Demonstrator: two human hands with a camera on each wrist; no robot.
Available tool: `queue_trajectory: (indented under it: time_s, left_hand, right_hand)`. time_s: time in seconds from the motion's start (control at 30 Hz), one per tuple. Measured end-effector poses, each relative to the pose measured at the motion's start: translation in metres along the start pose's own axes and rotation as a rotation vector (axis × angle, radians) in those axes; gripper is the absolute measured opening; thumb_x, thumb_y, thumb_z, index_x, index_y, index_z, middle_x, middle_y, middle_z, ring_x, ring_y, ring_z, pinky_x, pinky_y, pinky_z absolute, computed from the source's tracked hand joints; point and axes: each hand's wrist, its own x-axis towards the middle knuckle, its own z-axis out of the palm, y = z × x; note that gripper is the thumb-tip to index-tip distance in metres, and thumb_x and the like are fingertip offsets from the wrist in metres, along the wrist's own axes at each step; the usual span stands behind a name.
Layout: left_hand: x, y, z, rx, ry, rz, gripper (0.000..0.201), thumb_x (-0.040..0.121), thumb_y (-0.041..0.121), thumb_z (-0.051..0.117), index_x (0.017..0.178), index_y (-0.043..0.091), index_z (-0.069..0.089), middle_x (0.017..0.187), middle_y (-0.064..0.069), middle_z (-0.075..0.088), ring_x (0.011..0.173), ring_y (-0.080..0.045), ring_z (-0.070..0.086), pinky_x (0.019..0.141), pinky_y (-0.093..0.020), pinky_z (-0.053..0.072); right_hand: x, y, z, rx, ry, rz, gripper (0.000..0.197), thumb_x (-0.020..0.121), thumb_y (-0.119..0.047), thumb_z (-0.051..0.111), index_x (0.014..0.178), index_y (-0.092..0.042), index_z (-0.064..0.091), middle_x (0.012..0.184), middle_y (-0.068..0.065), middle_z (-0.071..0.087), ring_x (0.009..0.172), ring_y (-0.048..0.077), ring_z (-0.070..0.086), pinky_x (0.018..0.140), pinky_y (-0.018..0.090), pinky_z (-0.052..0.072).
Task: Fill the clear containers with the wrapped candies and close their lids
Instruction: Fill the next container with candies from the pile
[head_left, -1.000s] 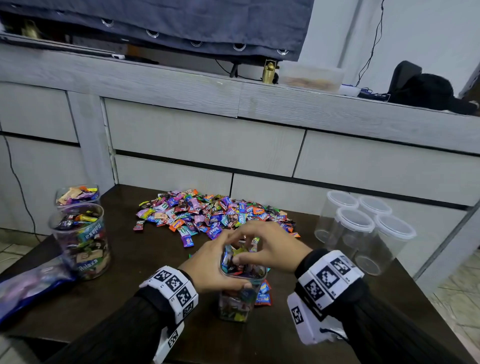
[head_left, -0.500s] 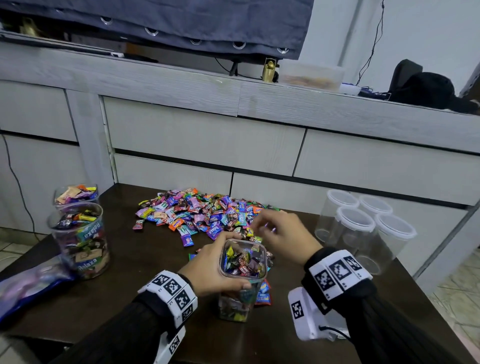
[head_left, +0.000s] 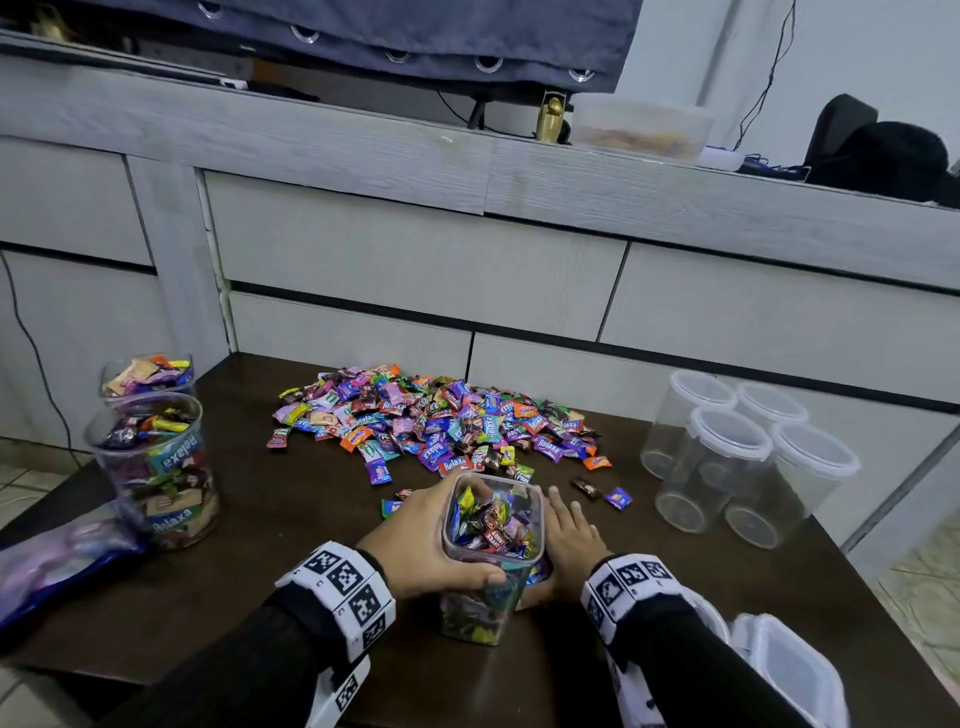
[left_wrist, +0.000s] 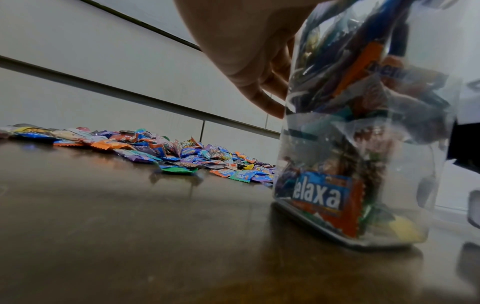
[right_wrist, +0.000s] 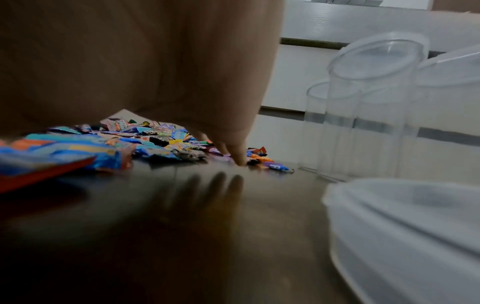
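A clear square container (head_left: 491, 525), nearly full of wrapped candies and with no lid on, stands at the table's front centre. My left hand (head_left: 426, 538) grips it from the left, thumb across its near face; the left wrist view shows my fingers (left_wrist: 262, 102) against the container wall (left_wrist: 363, 144). My right hand (head_left: 569, 538) lies flat on the table just right of the container, fingers straight, fingertips (right_wrist: 240, 158) touching the wood. The candy pile (head_left: 441, 421) spreads behind. A white-rimmed lid (head_left: 789, 670) lies by my right wrist.
Several empty lidded clear containers (head_left: 727, 457) stand at the right edge. Two filled containers (head_left: 156, 467) stand at the left, with a candy bag (head_left: 57, 561) in front of them. A grey drawer cabinet (head_left: 415, 260) backs the dark table (head_left: 291, 519).
My right hand left the container's mouth, reached toward the pile, then came down flat on the table beside the container. The left hand kept its grip.
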Motion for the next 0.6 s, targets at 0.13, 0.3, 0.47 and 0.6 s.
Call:
queue_trajectory:
  time_s: [0.13,0.3,0.47,0.6]
  left_hand:
    - [0.001,-0.001,-0.001,-0.016,-0.006,-0.001,0.067,0.058,0.048,0.087,0.112,0.043,0.048,0.114,0.021,0.064,0.111,0.0,0.062,0.097,-0.031,0.052]
    - [0.002,-0.003,-0.002,-0.036,-0.001,0.001,0.071,0.057,0.048,0.087,0.116,0.035,0.048,0.116,0.012,0.065,0.111,-0.003,0.063,0.098,-0.036,0.052]
    - [0.003,-0.004,-0.002,-0.024,0.003,0.014,0.072,0.059,0.048,0.086,0.118,0.033,0.048,0.117,0.01,0.064,0.113,-0.006,0.062,0.098,-0.04,0.051]
    - [0.003,-0.005,-0.001,-0.001,0.013,0.014,0.072,0.058,0.053,0.085,0.117,0.039,0.047,0.115,0.015,0.064,0.112,-0.003,0.062,0.099,-0.039,0.051]
  right_hand:
    - [0.02,0.0,-0.01,-0.16,-0.03,-0.04,0.138,0.044,-0.079,0.071,0.146,-0.039,-0.013,0.159,-0.002,-0.011,0.143,0.036,0.008,0.109,0.06,0.021]
    - [0.025,0.001,-0.008,-0.339,0.09,-0.234,0.09,0.076,-0.075,0.048,0.147,-0.029,0.017,0.144,0.011,0.026,0.121,0.033,0.032,0.096,0.049,0.039]
    - [0.025,-0.014,-0.005,-0.065,-0.006,-0.301,0.049,0.092,-0.051,0.048,0.137,-0.037,0.038,0.141,0.008,0.036,0.116,0.034,0.044,0.099,0.048,0.043]
    - [0.019,-0.021,-0.007,0.104,-0.073,-0.289,0.034,0.093,-0.046,0.05,0.126,-0.036,0.049,0.137,0.004,0.045,0.112,0.03,0.055,0.099,0.04,0.045]
